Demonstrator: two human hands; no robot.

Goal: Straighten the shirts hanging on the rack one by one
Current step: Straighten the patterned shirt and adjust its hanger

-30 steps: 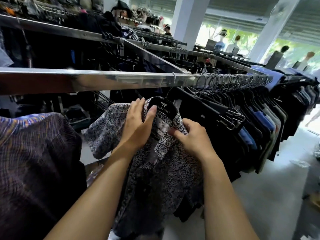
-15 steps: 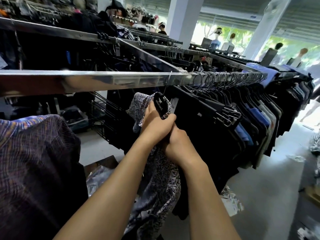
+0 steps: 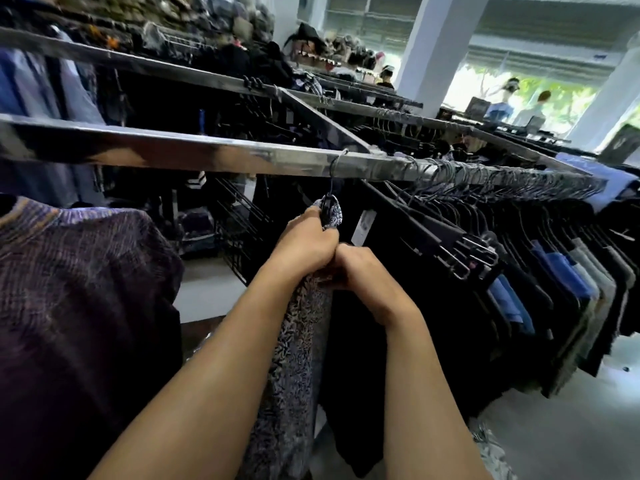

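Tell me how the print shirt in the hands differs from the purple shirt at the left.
The print shirt has a small pale print on dark; the purple shirt shows fine woven stripes. The print shirt is bunched narrow, gripped by the left hand and right hand; the purple shirt spreads wide, untouched. Both are below the rail.

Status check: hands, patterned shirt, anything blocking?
Left hand and right hand grip patterned shirt near collar. Shirt hangs from rail. Dark garments crowd its right.
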